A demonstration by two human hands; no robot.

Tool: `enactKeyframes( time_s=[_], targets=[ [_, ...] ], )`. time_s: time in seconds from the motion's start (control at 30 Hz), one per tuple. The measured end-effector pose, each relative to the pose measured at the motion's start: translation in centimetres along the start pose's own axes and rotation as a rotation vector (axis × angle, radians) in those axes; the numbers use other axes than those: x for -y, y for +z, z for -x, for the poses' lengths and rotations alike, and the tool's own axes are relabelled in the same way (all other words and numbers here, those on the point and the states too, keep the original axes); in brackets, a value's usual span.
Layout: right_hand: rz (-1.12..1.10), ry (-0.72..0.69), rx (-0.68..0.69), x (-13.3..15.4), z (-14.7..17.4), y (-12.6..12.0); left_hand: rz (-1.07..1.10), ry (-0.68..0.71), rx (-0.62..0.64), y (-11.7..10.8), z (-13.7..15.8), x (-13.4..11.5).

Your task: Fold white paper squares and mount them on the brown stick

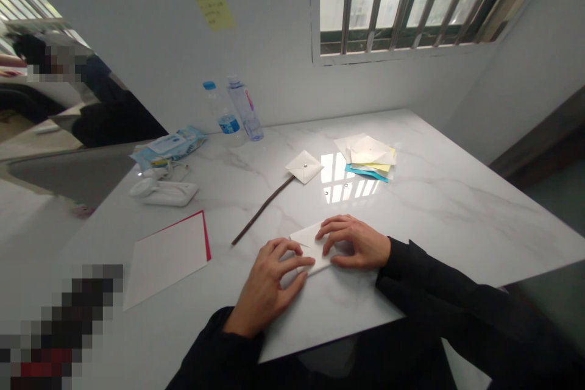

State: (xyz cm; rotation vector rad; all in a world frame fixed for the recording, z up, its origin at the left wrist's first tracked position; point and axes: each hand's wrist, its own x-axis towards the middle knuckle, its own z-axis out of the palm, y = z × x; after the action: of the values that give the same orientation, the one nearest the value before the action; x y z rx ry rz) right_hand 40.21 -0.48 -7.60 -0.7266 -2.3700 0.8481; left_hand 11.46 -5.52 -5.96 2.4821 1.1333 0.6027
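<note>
loosely, the left hand and right hand spread over a flat, folded white paper piece between them; probably light, crisp, easily creased, best held by its partly hidden edges.

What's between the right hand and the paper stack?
Between the right hand and paper stack, the head view shows two small bits, too tiny to identify, on the tabletop, amid a bright reflection.

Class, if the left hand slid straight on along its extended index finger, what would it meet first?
The left hand is on the folded white paper; sliding across that, it would probably meet the right hand first, though exact depth is unclear.
</note>
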Motion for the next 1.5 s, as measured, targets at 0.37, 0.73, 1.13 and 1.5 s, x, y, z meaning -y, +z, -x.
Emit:
enactKeyframes(
  time_s=[0.37,0.73,1.13,1.5],
  targets=[
    [-0.014,0.0,-0.15,0.2,-0.4,0.2,-0.016,-0.035,-0.076,0.4,-1.8,0.8],
    [0.093,0.002,-0.129,0.0,-0.4,0.8,-0.055,-0.016,-0.077,0.7,-1.7,1.2],
    [0.069,0.005,-0.137,-0.1,-0.4,0.9,-0.053,-0.027,-0.077,0.5,-1.7,1.0],
    [0.069,-0.008,-0.142,-0.2,-0.4,0.9,-0.067,-0.023,-0.087,0.8,-1.8,1.1]
  ],
)
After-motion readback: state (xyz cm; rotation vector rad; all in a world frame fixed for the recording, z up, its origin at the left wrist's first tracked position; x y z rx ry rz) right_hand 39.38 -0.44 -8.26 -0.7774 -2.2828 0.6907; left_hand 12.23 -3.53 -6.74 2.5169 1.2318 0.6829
